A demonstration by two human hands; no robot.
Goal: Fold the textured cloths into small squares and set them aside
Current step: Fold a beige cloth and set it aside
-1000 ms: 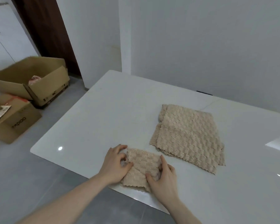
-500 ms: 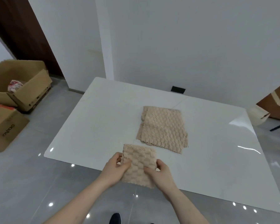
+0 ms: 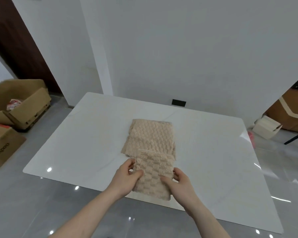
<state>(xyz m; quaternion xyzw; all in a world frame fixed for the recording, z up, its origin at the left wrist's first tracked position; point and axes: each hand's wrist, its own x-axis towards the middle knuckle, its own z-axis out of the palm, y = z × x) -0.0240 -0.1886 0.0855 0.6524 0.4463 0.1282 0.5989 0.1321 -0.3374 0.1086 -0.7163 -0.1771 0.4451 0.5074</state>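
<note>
A beige textured cloth folded to a small square (image 3: 154,174) is held just above the near edge of the white table (image 3: 86,140). My left hand (image 3: 127,177) pinches its left side and my right hand (image 3: 178,183) grips its right side. The square's far edge overlaps the near end of a larger stack of beige textured cloths (image 3: 150,136), which lies flat in the middle of the table.
Open cardboard boxes (image 3: 19,103) stand on the grey floor to the left, another closed box (image 3: 2,146) in front of them. A small white box (image 3: 267,127) and a brown object sit at the right. A wall with a black socket (image 3: 179,102) backs the table.
Both hands have lifted the folded square off the table edge and carried it forward, so that it now overlaps the larger stack. The view has pulled back and tilted up.
</note>
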